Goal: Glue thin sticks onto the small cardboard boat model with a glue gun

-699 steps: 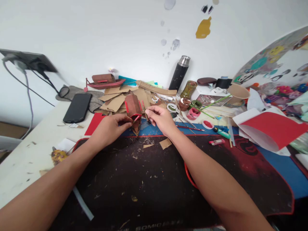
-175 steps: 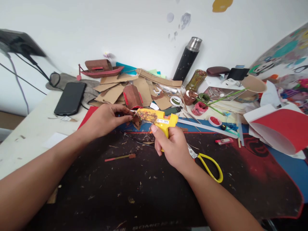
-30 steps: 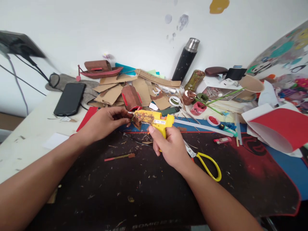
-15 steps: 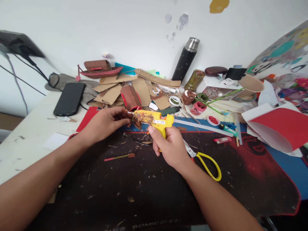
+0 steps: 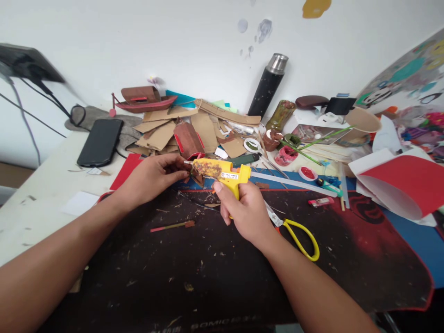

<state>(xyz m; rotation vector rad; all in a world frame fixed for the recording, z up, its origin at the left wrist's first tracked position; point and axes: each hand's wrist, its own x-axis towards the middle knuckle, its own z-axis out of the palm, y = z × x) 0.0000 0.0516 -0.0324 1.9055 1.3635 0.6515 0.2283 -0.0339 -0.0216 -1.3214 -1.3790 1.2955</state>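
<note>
Your yellow glue gun [image 5: 222,172], stained, nozzle [image 5: 188,162] pointing left, whitish stick [image 5: 291,182] out back, red-edged brown curved piece [image 5: 189,140] just beyond nozzle

This is a craft desk [image 5: 52,189] against a white wall [image 5: 194,46]; the close view leaves open whether it belongs to a home or a studio. Cardboard scraps [image 5: 161,138] and a model boat [image 5: 147,106] crowd upper left of centre, paint pots [image 5: 287,156] stand right of centre, a yellow glue gun [image 5: 225,171] shows mid-frame.

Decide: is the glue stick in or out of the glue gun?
Partly in: the glue stick juts from the back of the glue gun, a long length outside.
</note>
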